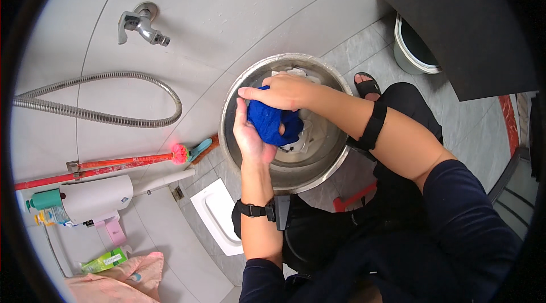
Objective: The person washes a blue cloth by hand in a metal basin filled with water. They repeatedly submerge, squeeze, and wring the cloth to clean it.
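Observation:
A bunched blue cloth [265, 120] is between my two hands, above a round metal basin [311, 176]. My left hand [250, 139] grips its left side, thumb pointing up and the other fingers partly hidden by the cloth. From above, my right hand [282, 91] is closed over the top of the cloth, its thumb reaching left. White cloth [307, 135] lies in cloudy water inside the basin, partly covered by the blue one and my right forearm.
A metal tap [147, 29] and a flexible metal hose [170, 95] are on the left wall. Red-handled cleaning tools [122, 162] lean below them. A white floor fixture [215, 212] is left of my left forearm; a bucket [410, 52] stands at upper right beside a dark panel [460, 24].

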Tool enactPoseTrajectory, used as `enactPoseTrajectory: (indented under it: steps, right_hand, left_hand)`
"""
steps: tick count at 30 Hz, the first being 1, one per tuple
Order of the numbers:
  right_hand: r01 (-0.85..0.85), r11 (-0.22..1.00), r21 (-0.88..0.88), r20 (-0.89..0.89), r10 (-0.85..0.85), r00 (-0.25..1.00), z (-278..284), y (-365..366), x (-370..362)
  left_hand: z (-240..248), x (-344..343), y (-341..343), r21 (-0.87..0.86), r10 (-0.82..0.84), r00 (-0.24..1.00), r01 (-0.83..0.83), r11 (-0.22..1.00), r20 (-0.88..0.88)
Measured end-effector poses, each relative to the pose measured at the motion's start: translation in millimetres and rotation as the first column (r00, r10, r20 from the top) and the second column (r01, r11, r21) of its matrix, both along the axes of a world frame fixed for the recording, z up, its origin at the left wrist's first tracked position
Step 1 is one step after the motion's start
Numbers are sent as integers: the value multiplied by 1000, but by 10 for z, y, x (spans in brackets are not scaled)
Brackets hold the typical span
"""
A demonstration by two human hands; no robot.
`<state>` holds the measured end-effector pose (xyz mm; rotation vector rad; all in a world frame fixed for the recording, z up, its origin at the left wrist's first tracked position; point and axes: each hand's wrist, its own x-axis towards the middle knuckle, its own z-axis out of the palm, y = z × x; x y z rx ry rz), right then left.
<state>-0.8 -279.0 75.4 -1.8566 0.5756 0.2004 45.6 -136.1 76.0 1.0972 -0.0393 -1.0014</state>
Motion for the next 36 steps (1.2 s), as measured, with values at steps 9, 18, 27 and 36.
enactPoseTrajectory:
  steps: [9,18,27,36]
  right_hand:
    - [129,963,-235,-39,-142,989,44,-190,-54]
    - [-95,828,553,253,-59,966,-9,-93,-29]
    - [329,782,529,450,-587,673,-173,-223,135]
    - [205,966,-160,872,41,487,-71,918,-332]
  left_hand:
    - [97,13,75,11,71,993,-72,997,97]
    - [60,91,104,16,-83,995,83,996,51]
    - [-102,210,114,438,-80,930,-92,894,359]
    - [-273,296,51,89,114,972,-97,991,-206]
